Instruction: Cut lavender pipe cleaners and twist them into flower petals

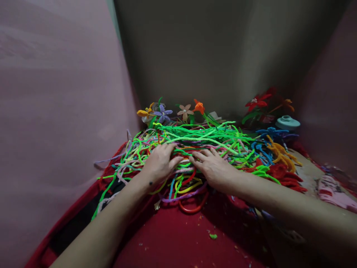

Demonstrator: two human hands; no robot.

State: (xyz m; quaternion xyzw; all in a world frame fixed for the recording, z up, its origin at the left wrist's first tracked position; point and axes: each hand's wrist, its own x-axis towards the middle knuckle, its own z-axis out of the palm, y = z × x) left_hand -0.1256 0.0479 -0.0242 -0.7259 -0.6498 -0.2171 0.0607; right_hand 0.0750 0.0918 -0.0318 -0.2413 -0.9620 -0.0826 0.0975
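A broad heap of fuzzy pipe cleaners (pixel 192 139) in green, pink, yellow, purple and other colours lies in front of me. On its near middle rests my left hand (pixel 160 162), thumb apart from the fingers, whose tips are partly sunk among the stems. My right hand (pixel 214 167) lies on the heap from the other side, fingers stretched out and touching the stems. Only a small gap separates the two hands. A smooth red loop (pixel 193 211) pokes out at the heap's near edge; the rest of it is hidden.
Pipe-cleaner flowers stand behind the heap, among them a purple flower (pixel 163 113), an orange flower (pixel 199 107) and a red flower (pixel 258 101). Bent orange pieces (pixel 280 154) and a pale teal round object (pixel 288 123) are at right. Scraps dot the red cloth (pixel 173 238). Walls enclose the corner.
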